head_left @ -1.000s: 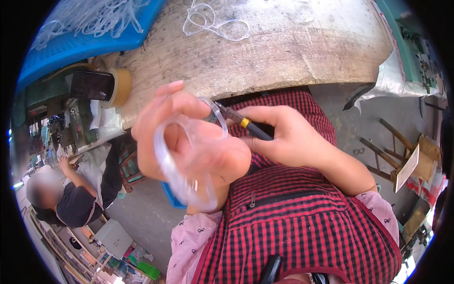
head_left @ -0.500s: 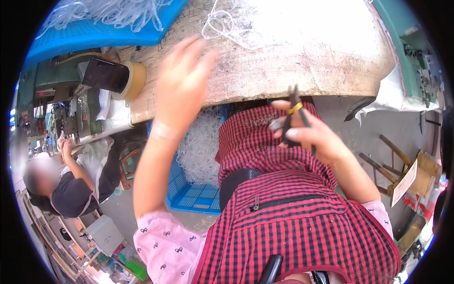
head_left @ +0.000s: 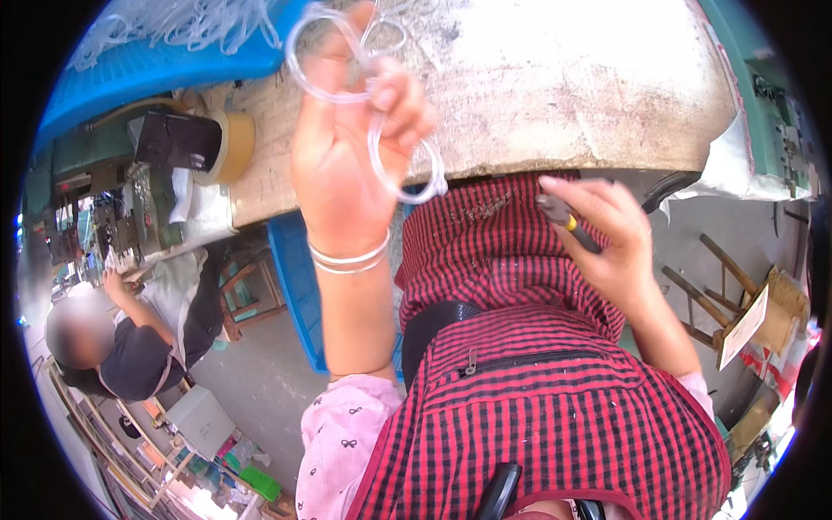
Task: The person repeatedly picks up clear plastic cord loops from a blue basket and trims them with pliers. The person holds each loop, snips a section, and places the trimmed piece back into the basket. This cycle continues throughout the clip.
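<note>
My left hand (head_left: 351, 169) is raised over the table's near edge, palm up, its fingers closed on a looped piece of clear plastic tubing (head_left: 379, 160). One loop stands around the fingertips and another hangs below them, slightly blurred. My right hand (head_left: 622, 238) is above my lap, wrapped round small pliers (head_left: 559, 212) with black and yellow handles, their jaws pointing up and left. Whether the jaws are apart is unclear. Further clear loops (head_left: 386, 35) lie on the worn wooden table (head_left: 555, 130) behind the left hand.
A blue basket (head_left: 173, 91) heaped with clear loops stands at the far left. A dark phone (head_left: 178, 139) leans on a tape roll (head_left: 234, 147). Below the table is another blue basket (head_left: 299, 286). A co-worker (head_left: 143, 347) sits at left; a wooden stool (head_left: 767, 299) stands at right.
My left hand has turned palm up and now holds looped tubing from the table. My right hand has moved slightly right, and the pliers have swung to point up and left.
</note>
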Available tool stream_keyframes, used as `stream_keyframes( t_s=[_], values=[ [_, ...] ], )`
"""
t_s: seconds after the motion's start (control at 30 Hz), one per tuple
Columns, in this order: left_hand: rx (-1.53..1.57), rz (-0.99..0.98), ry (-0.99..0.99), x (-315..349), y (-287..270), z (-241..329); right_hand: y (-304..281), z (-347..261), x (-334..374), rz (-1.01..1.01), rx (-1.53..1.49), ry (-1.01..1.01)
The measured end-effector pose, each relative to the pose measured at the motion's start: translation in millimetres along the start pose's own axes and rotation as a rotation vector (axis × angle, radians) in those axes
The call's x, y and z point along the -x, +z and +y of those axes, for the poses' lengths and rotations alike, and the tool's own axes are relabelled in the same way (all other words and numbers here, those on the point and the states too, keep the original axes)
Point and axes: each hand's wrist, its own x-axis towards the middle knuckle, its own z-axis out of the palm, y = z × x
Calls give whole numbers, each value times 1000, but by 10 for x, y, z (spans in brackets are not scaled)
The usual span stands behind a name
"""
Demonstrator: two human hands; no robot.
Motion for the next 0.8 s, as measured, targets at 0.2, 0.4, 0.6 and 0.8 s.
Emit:
stream_keyframes(
  t_s=[0.2, 0.4, 0.6, 0.8],
  values=[
    [204, -32, -187, 298, 0, -85, -170, -219, -464, -81, 263, -404],
    [109, -17, -226, 391, 70, -97, -278, -251, -603, -110, 451, -603],
    [49, -12, -211, 371, 105, -87, -436, -284, -762, -135, 516, -721],
    [30, -3, -189, 363, 87, -45, -399, -309, -824, -67, 566, -766]
  ],
)
